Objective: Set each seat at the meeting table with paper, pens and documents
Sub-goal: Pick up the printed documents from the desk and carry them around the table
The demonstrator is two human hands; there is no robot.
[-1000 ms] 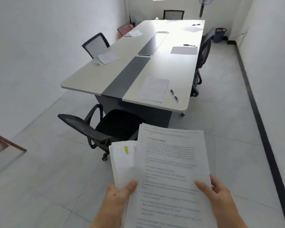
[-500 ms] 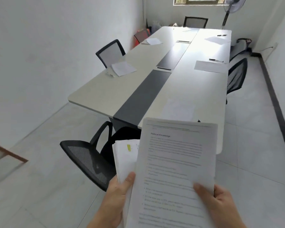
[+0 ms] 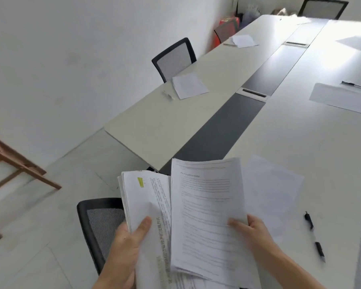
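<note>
Right grip point(image 3: 252, 234) pinched one printed document point(image 3: 206, 205) near its lower edge, over the table point(image 3: 300, 138) by the blank sheet point(image 3: 275, 184) and pen point(image 3: 314, 236); left grip point(image 3: 125, 247) clutched the stack point(image 3: 146, 197). Thin floppy paper, I'd support it from underneath. Text was too blurry, stack's bottom cut off

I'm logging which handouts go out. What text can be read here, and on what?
Nothing can be quoted.
Document in the right hand: heading and body print, too blurred to read.
Stack in the left hand: sideways line of Chinese characters, blurred; yellow mark, no legible text.
Sheet and pen on the table: no text seen.
</note>
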